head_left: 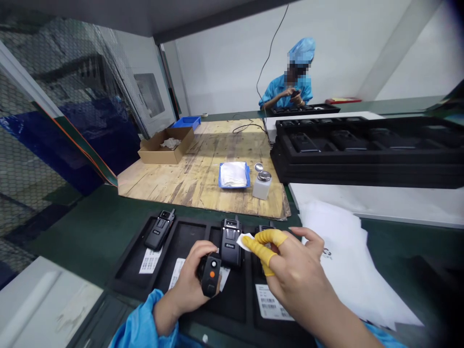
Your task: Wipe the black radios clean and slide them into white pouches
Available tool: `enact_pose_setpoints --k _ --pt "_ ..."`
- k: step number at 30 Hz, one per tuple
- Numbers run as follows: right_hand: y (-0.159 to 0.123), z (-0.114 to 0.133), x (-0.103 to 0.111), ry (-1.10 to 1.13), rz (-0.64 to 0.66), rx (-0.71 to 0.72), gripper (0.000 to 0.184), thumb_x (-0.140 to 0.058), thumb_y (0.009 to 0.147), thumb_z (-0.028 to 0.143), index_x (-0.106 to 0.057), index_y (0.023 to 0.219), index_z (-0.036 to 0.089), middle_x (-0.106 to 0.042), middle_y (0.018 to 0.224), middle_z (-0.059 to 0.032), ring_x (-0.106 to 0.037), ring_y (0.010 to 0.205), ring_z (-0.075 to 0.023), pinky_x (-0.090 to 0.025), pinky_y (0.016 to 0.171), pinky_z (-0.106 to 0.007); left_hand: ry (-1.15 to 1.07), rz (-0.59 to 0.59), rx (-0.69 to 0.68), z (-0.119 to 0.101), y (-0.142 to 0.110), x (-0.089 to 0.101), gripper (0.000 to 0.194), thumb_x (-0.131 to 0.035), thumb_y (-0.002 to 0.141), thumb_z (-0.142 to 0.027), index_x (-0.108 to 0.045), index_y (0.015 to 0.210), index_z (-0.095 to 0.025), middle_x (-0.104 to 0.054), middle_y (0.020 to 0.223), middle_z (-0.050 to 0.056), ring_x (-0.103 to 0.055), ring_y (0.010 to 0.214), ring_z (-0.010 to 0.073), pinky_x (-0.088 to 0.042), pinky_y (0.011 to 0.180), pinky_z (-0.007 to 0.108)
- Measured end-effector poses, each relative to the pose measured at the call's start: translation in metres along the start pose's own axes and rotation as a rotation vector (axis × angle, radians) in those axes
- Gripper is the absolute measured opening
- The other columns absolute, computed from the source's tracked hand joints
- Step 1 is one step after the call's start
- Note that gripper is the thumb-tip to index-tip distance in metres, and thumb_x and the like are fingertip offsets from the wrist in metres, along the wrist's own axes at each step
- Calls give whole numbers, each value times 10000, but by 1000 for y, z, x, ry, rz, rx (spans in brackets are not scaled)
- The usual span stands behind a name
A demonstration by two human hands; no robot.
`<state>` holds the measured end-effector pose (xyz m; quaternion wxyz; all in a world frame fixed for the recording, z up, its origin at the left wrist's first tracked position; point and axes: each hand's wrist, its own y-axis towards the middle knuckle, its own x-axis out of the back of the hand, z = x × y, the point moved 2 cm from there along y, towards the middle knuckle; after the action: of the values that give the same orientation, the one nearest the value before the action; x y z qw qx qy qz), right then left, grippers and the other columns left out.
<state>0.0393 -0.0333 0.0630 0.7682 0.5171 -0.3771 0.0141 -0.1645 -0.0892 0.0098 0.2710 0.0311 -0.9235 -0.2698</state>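
The black handheld radio (210,274) sits in the left hand (186,280), whose fingers wrap closed around it, an orange button facing up, just above a black foam tray (194,237). The right hand (299,278), partly curled, pinches a white wipe (244,240) between 2 yellow finger cots (263,246). The wipe sits at the upper right side of a second radio (231,243), which lies in the tray at 1 o'clock. A third radio (159,230) lies at 10 o'clock above a barcode label (150,260). White sheets (344,256) spread at 3 o'clock. Farther out at 12 o'clock, a wooden board (203,193) bears a blue tray of wipes (234,175) and a dispenser bottle (261,181). Stacked black trays (366,150) sit at 2 o'clock, and a co-worker in blue (290,77) handles something small beyond them.
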Motion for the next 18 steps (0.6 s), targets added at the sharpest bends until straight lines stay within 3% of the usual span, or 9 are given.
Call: enact_pose_setpoints --k 5,11,18 --pt "2 9 -2 67 -7 11 358 -447 785 18 -681 959 225 -639 832 -24 -543 733 -137 -266 873 -390 0 18 6 -2 2 0 462 -588 718 -113 -473 1144 -249 -524 1056 69 -545 994 216 -463 868 378" --pt "-13 33 -24 168 -7 137 240 -484 875 110 -687 916 230 -655 818 8 -508 684 -111 -247 922 -402 -86 68 -1 -4 2 -2 474 -618 710 -144 -478 1153 -236 -517 1043 69 -545 969 216 -473 840 357" --pt "-7 12 -17 96 -12 37 288 -445 812 21 -679 820 189 -653 820 -37 -538 722 -133 -252 899 -393 -59 33 -27 -4 1 5 568 -564 670 -44 -460 1187 -256 -496 1069 56 -508 1026 203 -444 881 335"
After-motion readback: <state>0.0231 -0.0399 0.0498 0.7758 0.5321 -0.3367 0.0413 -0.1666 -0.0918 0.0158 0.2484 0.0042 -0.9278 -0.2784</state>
